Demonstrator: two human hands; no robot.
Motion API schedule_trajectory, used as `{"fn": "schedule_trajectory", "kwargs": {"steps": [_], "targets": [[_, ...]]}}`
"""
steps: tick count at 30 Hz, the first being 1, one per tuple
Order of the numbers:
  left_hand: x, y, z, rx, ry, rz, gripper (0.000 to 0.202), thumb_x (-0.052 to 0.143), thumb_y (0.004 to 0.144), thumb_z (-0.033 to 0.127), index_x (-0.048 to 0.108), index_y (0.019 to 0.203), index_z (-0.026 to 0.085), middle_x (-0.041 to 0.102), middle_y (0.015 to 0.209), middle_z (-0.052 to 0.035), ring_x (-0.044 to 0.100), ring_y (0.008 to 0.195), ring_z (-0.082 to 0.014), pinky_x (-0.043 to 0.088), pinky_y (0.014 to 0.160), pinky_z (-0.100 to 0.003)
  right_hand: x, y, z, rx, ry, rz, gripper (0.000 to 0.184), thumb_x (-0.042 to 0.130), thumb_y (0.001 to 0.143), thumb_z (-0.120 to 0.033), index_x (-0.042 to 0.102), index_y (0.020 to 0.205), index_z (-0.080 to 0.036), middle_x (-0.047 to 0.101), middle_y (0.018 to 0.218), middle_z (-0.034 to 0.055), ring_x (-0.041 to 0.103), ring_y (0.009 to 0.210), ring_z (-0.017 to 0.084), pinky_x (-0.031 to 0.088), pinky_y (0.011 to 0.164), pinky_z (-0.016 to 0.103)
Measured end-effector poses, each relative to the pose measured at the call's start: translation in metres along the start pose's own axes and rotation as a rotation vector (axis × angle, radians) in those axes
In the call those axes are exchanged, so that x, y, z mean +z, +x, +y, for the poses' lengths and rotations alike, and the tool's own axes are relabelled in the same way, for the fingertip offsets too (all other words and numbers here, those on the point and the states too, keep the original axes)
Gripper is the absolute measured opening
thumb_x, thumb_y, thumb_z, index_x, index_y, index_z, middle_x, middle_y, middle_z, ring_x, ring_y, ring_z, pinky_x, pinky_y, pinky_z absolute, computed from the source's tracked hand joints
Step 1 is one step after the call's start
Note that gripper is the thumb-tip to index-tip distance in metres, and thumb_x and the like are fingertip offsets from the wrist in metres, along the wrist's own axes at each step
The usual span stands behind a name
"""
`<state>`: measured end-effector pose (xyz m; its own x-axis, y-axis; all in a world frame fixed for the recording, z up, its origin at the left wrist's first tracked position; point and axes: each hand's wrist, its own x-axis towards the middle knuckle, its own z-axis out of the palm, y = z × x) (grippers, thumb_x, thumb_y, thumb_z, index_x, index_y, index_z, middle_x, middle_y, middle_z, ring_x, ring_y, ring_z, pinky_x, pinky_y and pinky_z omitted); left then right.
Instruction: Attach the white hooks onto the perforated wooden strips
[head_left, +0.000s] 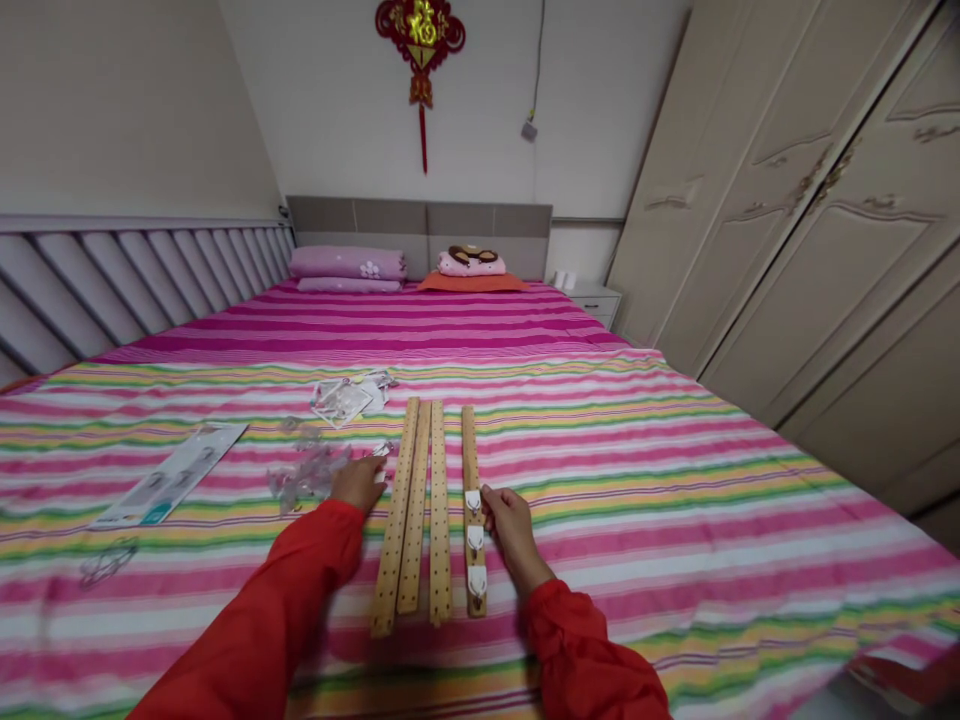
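Three wooden strips dotted with small holes lie side by side on the striped bedsheet. To their right is a separate narrow wooden strip, carrying three white hooks in a row along its near half. My right hand is beside this strip, its fingers closed at the edge of the farthest white hook. My left hand rests left of the holed strips, fingers apart around a small white piece. Just beyond it lies a small shiny item whose kind is unclear. Crumpled clear plastic sits by the left wrist.
Flat packets lie beyond the plastic. A long package card and a wire-like loop are at left. Pillows line the headboard; a railing borders the left, wardrobes stand at right.
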<state>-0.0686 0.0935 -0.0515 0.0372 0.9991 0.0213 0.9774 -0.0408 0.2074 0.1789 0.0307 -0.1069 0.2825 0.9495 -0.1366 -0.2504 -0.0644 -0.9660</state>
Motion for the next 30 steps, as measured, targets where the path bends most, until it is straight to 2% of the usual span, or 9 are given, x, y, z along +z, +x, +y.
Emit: {"fn": "schedule_trajectory", "kwargs": {"steps": [3, 6, 8, 10, 14, 17, 20, 23, 30], "targets": [[-0.006, -0.002, -0.001, 0.018, -0.067, 0.060, 0.047, 0.061, 0.067, 0.017, 0.061, 0.114, 0.014, 0.068, 0.106, -0.0127, 0.061, 0.101, -0.0283, 0.044, 0.087, -0.040, 0.000, 0.000, 0.000, 0.005, 0.012, -0.002, 0.036, 0.068, 0.065, -0.047, 0.052, 0.049, -0.019, 0.044, 0.033, -0.0065, 0.034, 0.030, 0.007, 0.023, 0.035, 0.022], [-0.014, -0.012, 0.003, 0.068, -0.223, 0.201, 0.048, 0.060, 0.067, 0.015, 0.060, 0.115, 0.013, 0.068, 0.101, -0.0106, 0.061, 0.096, -0.0244, 0.045, 0.088, -0.039, -0.001, 0.001, 0.000, 0.015, 0.023, -0.002, 0.036, 0.068, 0.064, -0.048, 0.052, 0.050, -0.018, 0.045, 0.034, -0.0064, 0.036, 0.030, 0.007, 0.023, 0.035, 0.021], [-0.020, -0.022, 0.012, 0.098, -0.412, 0.287, 0.046, 0.061, 0.067, 0.018, 0.061, 0.113, 0.015, 0.067, 0.101, -0.0085, 0.060, 0.095, -0.0221, 0.045, 0.090, -0.039, -0.002, 0.001, -0.001, 0.030, 0.041, -0.010, 0.036, 0.069, 0.064, -0.048, 0.053, 0.050, -0.018, 0.045, 0.033, -0.0063, 0.036, 0.030, 0.007, 0.022, 0.034, 0.021], [-0.025, -0.033, 0.024, 0.098, -0.700, 0.299, 0.047, 0.066, 0.065, 0.026, 0.062, 0.110, 0.015, 0.067, 0.099, -0.0076, 0.061, 0.092, -0.0208, 0.047, 0.089, -0.039, -0.004, 0.002, -0.002, 0.047, 0.081, -0.025, 0.036, 0.069, 0.064, -0.046, 0.053, 0.050, -0.018, 0.045, 0.034, -0.0061, 0.034, 0.029, 0.006, 0.021, 0.033, 0.020], [-0.028, -0.055, 0.051, -0.027, -1.317, 0.083, 0.058, 0.074, 0.060, 0.040, 0.060, 0.110, 0.013, 0.068, 0.101, -0.0093, 0.063, 0.091, -0.0191, 0.050, 0.086, -0.035, -0.008, -0.001, -0.005, 0.047, 0.177, -0.043, 0.032, 0.071, 0.063, -0.043, 0.054, 0.055, -0.017, 0.049, 0.037, -0.0053, 0.032, 0.029, 0.005, 0.019, 0.032, 0.019], [-0.025, -0.068, 0.069, -0.126, -1.567, -0.097, 0.049, 0.071, 0.067, 0.037, 0.061, 0.111, 0.017, 0.068, 0.102, -0.0077, 0.064, 0.089, -0.0155, 0.050, 0.084, -0.030, -0.006, -0.009, -0.014, 0.037, 0.222, -0.058, 0.031, 0.073, 0.063, -0.043, 0.057, 0.061, -0.016, 0.056, 0.045, -0.0035, 0.032, 0.031, 0.004, 0.018, 0.032, 0.018], [-0.019, -0.074, 0.084, -0.161, -1.694, -0.219, 0.039, 0.071, 0.070, 0.029, 0.064, 0.107, 0.019, 0.069, 0.098, -0.0047, 0.064, 0.083, -0.0110, 0.050, 0.079, -0.023, 0.000, -0.023, -0.031, 0.027, 0.270, -0.125, 0.035, 0.071, 0.066, -0.048, 0.058, 0.061, -0.016, 0.058, 0.050, -0.0025, 0.035, 0.032, 0.004, 0.020, 0.032, 0.017], [-0.012, -0.076, 0.096, -0.185, -1.795, -0.279, 0.038, 0.078, 0.064, 0.025, 0.067, 0.100, 0.018, 0.069, 0.088, -0.0017, 0.061, 0.073, -0.0066, 0.048, 0.070, -0.016, 0.005, -0.035, -0.051, -0.011, 0.328, -0.204, 0.035, 0.070, 0.069, -0.049, 0.061, 0.065, -0.015, 0.062, 0.058, -0.0009, 0.043, 0.035, 0.004, 0.027, 0.034, 0.017], [-0.002, -0.071, 0.115, -0.114, -1.898, -0.333, 0.040, 0.081, 0.060, 0.025, 0.068, 0.097, 0.015, 0.070, 0.085, -0.0027, 0.060, 0.072, -0.0077, 0.044, 0.066, -0.017, 0.004, -0.034, -0.065, 0.034, 0.347, -0.266, 0.025, 0.079, 0.061, -0.034, 0.064, 0.062, -0.014, 0.057, 0.043, -0.0029, 0.045, 0.036, 0.005, 0.032, 0.037, 0.015]]}}
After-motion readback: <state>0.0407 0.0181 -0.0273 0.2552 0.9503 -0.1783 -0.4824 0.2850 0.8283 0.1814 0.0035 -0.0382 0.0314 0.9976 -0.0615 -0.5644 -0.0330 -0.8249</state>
